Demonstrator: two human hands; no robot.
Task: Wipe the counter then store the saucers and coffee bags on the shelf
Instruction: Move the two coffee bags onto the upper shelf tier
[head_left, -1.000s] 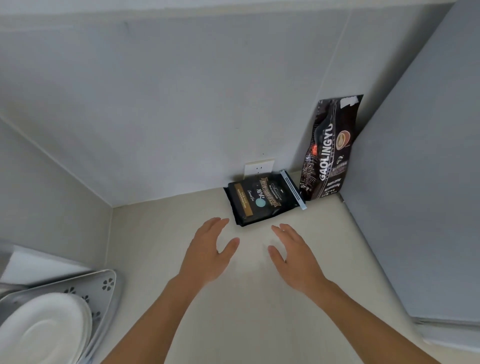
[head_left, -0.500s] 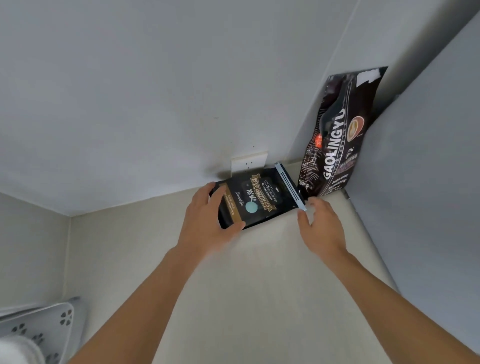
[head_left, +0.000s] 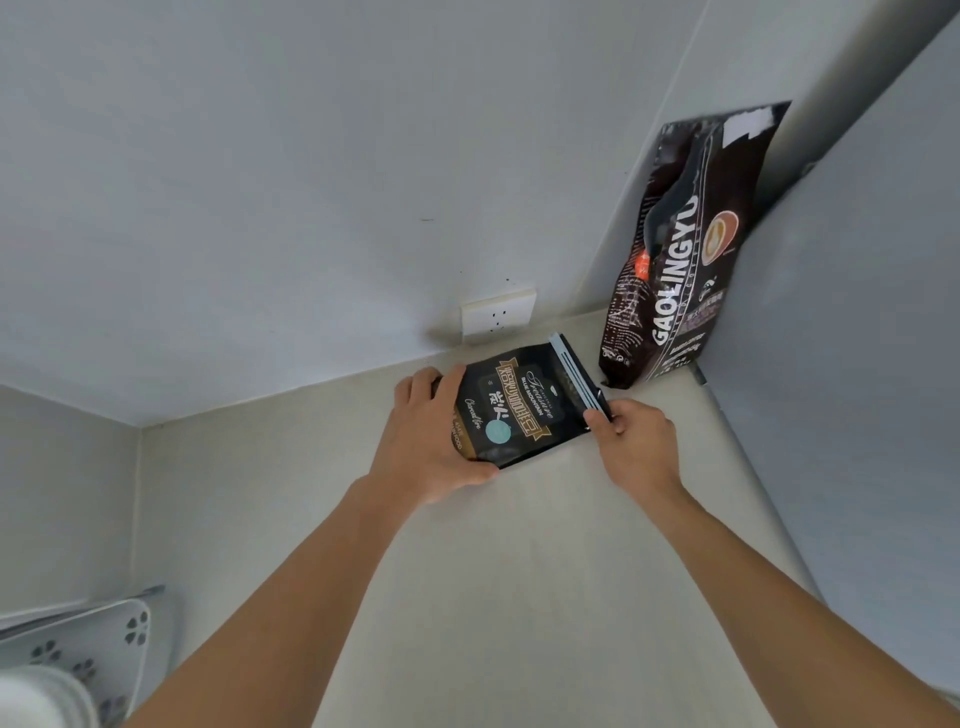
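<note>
A small black coffee bag (head_left: 524, 405) with gold lettering and a pale blue sealed end lies near the back of the beige counter (head_left: 519, 597). My left hand (head_left: 431, 441) grips its left end, fingers over the far edge and thumb under the near edge. My right hand (head_left: 636, 441) pinches the corner of its blue end. A taller dark coffee bag (head_left: 680, 249) marked GAOLINGYU stands upright in the back right corner, leaning on the wall. White saucers (head_left: 41, 696) show blurred at the bottom left.
A white perforated dish rack (head_left: 104, 644) sits at the left edge beside the saucers. A wall socket (head_left: 497, 316) is just behind the small bag. A grey panel (head_left: 857, 364) rises along the counter's right side.
Both hands reached forward from the middle of the counter to the small coffee bag and closed on its two ends. The view has tilted up and the saucers slid out of sight.
</note>
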